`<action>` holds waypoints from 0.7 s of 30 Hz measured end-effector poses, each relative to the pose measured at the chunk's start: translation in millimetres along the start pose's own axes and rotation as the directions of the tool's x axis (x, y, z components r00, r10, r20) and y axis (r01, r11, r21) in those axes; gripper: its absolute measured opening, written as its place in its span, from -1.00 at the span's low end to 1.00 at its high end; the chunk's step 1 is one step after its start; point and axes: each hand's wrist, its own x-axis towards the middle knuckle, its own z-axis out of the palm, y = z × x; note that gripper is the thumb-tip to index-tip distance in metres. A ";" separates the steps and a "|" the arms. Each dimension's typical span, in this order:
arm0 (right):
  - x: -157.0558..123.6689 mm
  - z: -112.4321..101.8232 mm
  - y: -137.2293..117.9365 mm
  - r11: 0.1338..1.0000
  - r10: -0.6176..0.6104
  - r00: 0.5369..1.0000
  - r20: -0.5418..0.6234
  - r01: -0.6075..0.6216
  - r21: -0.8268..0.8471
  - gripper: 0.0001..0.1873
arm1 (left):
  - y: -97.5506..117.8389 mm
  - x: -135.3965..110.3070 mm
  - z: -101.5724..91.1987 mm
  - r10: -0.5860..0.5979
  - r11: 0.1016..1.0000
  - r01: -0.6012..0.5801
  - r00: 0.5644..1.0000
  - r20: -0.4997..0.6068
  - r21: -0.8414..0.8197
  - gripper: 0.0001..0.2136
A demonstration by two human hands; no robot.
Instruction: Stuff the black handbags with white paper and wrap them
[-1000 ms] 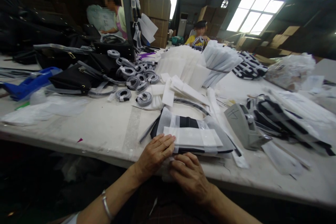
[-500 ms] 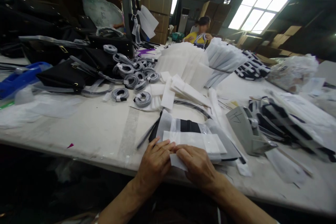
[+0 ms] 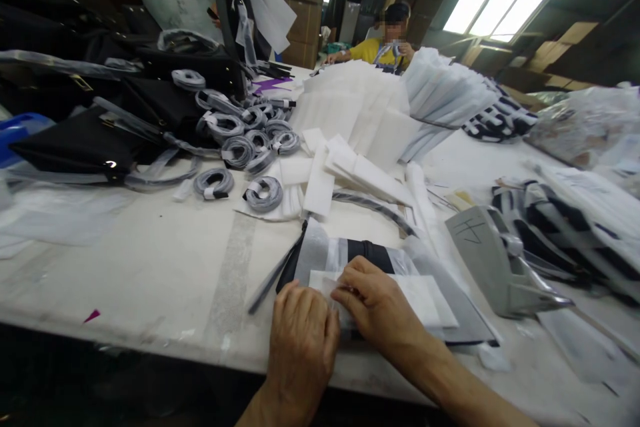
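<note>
A flat black item wrapped in white foam sheet and clear plastic (image 3: 395, 267) lies at the table's near edge. My left hand (image 3: 303, 337) rests palm down on its left end, fingers together and flat. My right hand (image 3: 375, 303) lies across the white foam strip on top, with fingertips pinched at the strip's left edge. The two hands touch each other.
A grey tape dispenser (image 3: 493, 260) stands to the right. Coiled grey straps (image 3: 235, 147) and black bags (image 3: 95, 140) lie at the left. Stacks of white foam sheets (image 3: 360, 113) fill the middle. Wrapped striped items (image 3: 565, 227) lie at right. A person in yellow (image 3: 380, 47) works at the far end.
Both hands have moved forward onto the wrapped item. The right hand went from the near edge up onto the white strip. The camera has come closer.
</note>
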 end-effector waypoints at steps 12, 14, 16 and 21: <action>14.2 -1.5 3.2 0.982 0.184 0.978 0.099 -0.179 -0.056 -0.75 | -2.5 15.3 -1.8 -0.017 0.991 0.021 0.999 -0.034 0.130 -0.92; 15.2 -2.0 1.9 0.979 0.191 0.975 0.110 -0.182 -0.087 -0.77 | 0.4 14.7 -3.7 0.062 0.988 -0.055 0.997 -0.050 0.142 -0.90; 16.1 -2.5 2.3 0.977 0.195 0.974 0.115 -0.183 -0.113 -0.78 | 5.0 9.3 -3.9 0.166 0.980 -0.156 0.984 -0.070 0.121 -0.87; 19.0 -1.8 6.5 0.962 0.218 0.968 0.125 -0.192 -0.192 -0.85 | 13.2 -10.3 0.2 0.231 0.963 -0.233 0.972 0.032 0.136 -0.74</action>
